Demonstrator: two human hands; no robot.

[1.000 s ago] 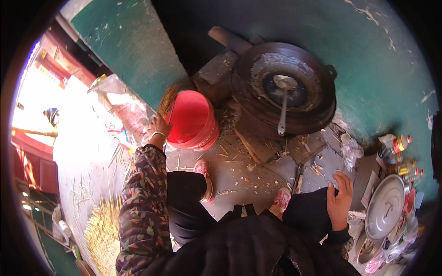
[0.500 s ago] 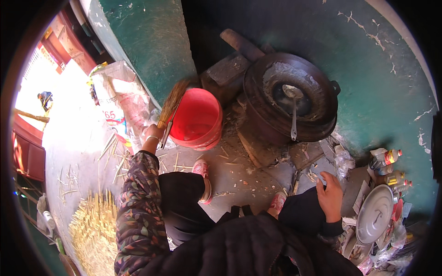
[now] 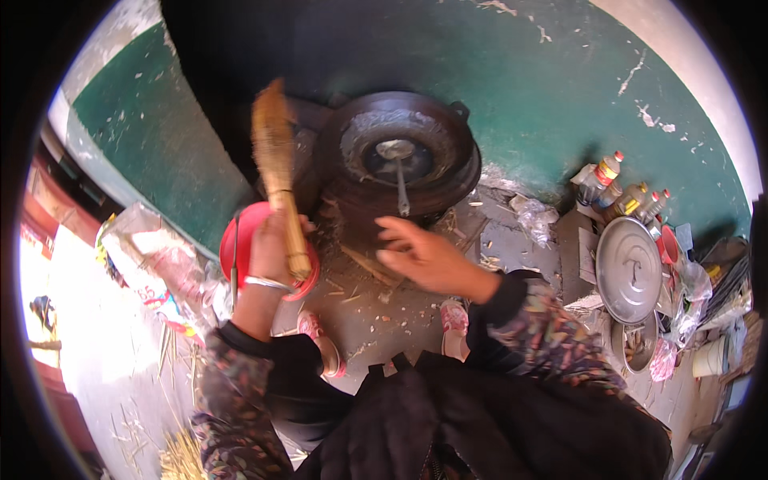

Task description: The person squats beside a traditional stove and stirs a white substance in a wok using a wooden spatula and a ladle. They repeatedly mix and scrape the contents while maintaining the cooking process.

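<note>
Nearest us, our patterned sleeves point(image 3: 560, 340) come in over dark clothing, with pink slippers point(image 3: 311, 326) on the littered floor point(image 3: 376, 336) below. Our left hand point(image 3: 272, 254) is closed around a straw hand brush point(image 3: 274, 152), its handle toward us and its blurred bristles on the far side. Our right hand point(image 3: 428, 260) holds nothing that we can see; its fingers are loosely spread. Under the brush handle, at left, stands a red bucket point(image 3: 246, 232); a thin dark implement point(image 3: 234, 264) shows along its side, and we cannot tell whether our left hand grips that too.

Farther on, a metal ladle point(image 3: 402, 180) lies in the dark wok point(image 3: 332, 152), its handle crossing the near rim, just beyond our right fingers. Beyond rises the green wall point(image 3: 544, 96).

We judge the step in hand to be readying the brush by the wok. The next move would call for pinching the ladle's handle end while keeping the bristles clear.
</note>
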